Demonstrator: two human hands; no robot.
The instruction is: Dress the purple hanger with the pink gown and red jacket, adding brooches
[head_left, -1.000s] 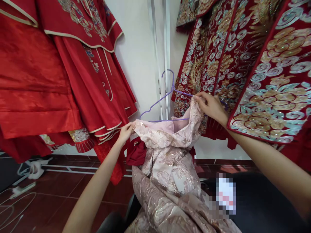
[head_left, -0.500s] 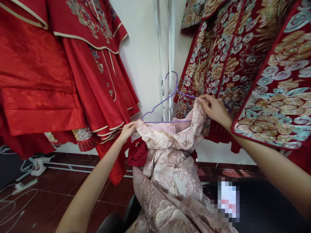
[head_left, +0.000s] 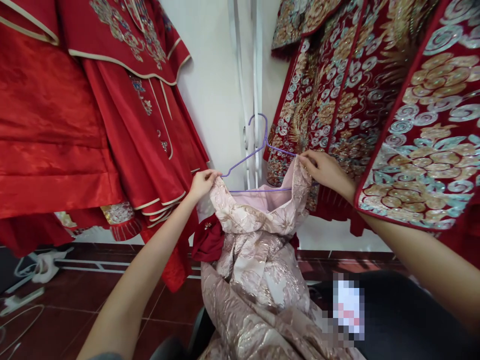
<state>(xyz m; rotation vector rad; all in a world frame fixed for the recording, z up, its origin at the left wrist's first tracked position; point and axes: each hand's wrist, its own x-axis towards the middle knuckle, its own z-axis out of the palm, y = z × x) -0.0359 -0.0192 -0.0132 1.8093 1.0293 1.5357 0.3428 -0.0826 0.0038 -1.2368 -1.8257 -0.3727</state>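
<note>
A pale pink brocade garment [head_left: 258,250] with a dark red trim piece [head_left: 206,240] hangs down in front of me. Its top edge is stretched between my hands. My left hand [head_left: 202,182] pinches the left corner of the fabric, right at the left end of a purple wire hanger [head_left: 258,150]. My right hand [head_left: 324,170] grips the right corner together with the hanger's right arm. The hanger's hook points up in front of a white pole [head_left: 249,90].
Plain red embroidered robes [head_left: 93,125] hang at the left. Dark red robes with gold and silver swirls [head_left: 375,100] hang at the right, over my right forearm. White cables [head_left: 33,272] lie on the dark red tiled floor [head_left: 82,305]. A black seat [head_left: 405,320] is below.
My left hand has lifted the garment's left corner up to the hanger's left end. My right hand has stayed where it was.
</note>
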